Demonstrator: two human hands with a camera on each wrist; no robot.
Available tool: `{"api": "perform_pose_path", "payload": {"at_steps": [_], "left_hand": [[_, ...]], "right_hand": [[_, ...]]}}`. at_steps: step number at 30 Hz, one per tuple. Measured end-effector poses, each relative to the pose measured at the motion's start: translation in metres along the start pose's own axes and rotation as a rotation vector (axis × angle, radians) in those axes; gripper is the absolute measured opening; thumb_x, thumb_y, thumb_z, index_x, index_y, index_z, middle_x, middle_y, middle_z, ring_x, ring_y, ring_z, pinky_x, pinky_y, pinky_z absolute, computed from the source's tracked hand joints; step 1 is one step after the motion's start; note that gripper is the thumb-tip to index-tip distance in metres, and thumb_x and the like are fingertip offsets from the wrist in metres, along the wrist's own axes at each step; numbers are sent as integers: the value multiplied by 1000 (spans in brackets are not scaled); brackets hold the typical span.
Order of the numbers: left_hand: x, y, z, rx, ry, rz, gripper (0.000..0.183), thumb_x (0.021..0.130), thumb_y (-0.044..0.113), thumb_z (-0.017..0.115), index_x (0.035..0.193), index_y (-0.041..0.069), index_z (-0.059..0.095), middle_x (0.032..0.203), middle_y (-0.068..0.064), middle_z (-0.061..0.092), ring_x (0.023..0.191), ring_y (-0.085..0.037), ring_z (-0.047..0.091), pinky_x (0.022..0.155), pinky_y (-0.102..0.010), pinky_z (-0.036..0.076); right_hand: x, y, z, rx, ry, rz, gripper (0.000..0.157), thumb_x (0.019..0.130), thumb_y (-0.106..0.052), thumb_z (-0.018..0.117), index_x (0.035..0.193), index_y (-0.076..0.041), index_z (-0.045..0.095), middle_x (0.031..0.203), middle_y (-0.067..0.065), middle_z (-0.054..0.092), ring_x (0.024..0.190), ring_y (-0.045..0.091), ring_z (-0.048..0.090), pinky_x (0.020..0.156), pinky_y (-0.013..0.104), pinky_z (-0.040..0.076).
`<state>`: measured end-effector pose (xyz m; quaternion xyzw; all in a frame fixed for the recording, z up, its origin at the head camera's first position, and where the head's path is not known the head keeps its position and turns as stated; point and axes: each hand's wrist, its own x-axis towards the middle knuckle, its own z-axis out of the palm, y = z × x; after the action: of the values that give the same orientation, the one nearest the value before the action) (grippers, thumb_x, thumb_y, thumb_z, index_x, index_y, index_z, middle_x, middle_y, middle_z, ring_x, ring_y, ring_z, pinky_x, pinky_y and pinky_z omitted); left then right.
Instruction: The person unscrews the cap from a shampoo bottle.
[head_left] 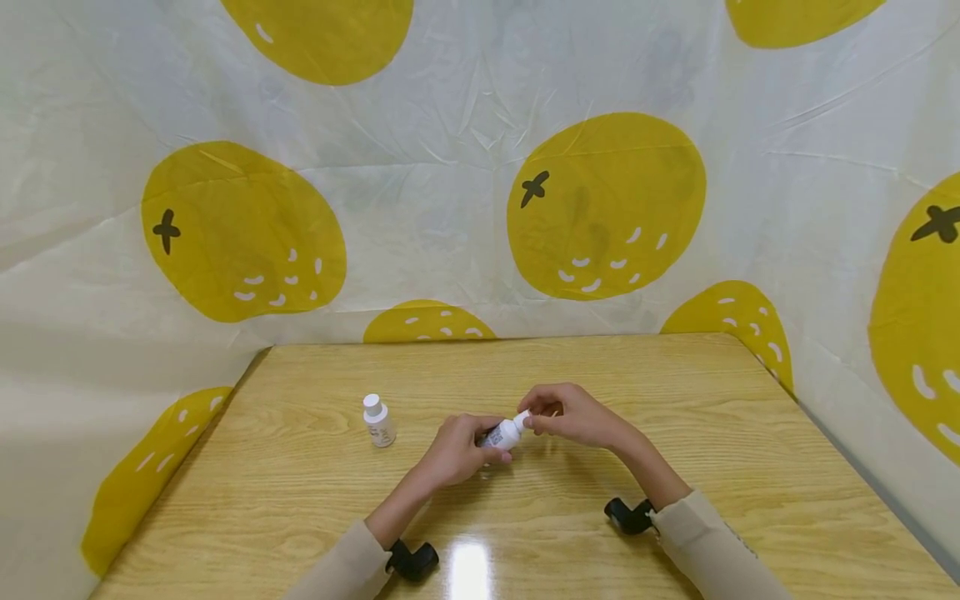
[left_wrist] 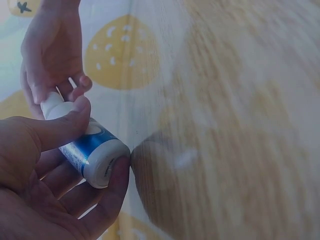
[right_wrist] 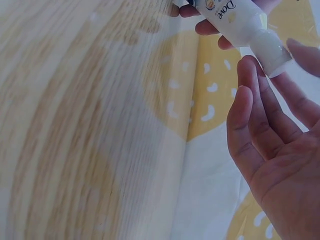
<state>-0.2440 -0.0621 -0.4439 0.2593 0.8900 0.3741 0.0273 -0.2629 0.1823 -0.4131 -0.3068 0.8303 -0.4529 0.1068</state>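
A small white Dove bottle (right_wrist: 235, 22) with a blue band is tilted above the wooden table in the head view. My left hand (head_left: 456, 450) grips its body, thumb along one side and fingers curled round the other. In the left wrist view its rounded base (left_wrist: 107, 165) faces the camera, a fingertip pressed to it. My right hand (head_left: 573, 415) has thumb and fingers at the white cap (right_wrist: 271, 52), pinching it from both sides; the other fingers curl loosely below. A second small white bottle (head_left: 379, 423) with a white cap stands upright left of my hands.
The wooden table (head_left: 315, 492) reaches back to a white cloth (head_left: 427, 225) printed with yellow fruit, which also hangs at both sides. Black wrist-worn devices (head_left: 412, 561) sit at both cuffs.
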Motion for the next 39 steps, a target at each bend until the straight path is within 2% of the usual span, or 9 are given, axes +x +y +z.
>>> {"api": "perform_pose_path", "payload": {"at_steps": [9, 16, 23, 29, 39], "left_hand": [[0, -1, 1, -3, 4, 1, 34, 86, 26, 86, 118, 18, 78, 106, 1, 77, 85, -8, 62, 74, -25, 50], [0, -1, 1, -2, 2, -2, 35, 86, 27, 85, 119, 19, 78, 107, 1, 77, 86, -8, 62, 74, -25, 50], [0, -1, 1, -3, 2, -5, 34, 86, 26, 85, 119, 19, 78, 107, 1, 78, 86, -8, 63, 74, -25, 51], [0, -1, 1, -4, 1, -8, 34, 86, 27, 85, 118, 19, 78, 107, 1, 78, 87, -8, 63, 75, -26, 51], [0, -1, 1, -8, -1, -12, 35, 86, 27, 85, 119, 20, 78, 107, 1, 78, 87, -8, 63, 75, -26, 51]], "right_hand": [[0, -1, -1, 2, 9, 19, 21, 103, -23, 66, 114, -7, 72, 99, 20, 73, 86, 41, 68, 72, 42, 58], [0, 2, -1, 1, 1, -19, 21, 101, -19, 68, 116, -5, 71, 94, 22, 72, 83, 41, 67, 69, 32, 55], [0, 2, -1, 4, -2, 11, 22, 103, -22, 66, 117, -6, 71, 97, 23, 72, 85, 41, 69, 72, 42, 58], [0, 1, 0, 15, -12, -13, 22, 101, -19, 68, 118, -5, 70, 97, 25, 72, 85, 43, 69, 72, 44, 58], [0, 5, 0, 5, -8, -4, 22, 100, -19, 69, 116, -5, 72, 99, 22, 73, 86, 40, 70, 73, 42, 59]]}}
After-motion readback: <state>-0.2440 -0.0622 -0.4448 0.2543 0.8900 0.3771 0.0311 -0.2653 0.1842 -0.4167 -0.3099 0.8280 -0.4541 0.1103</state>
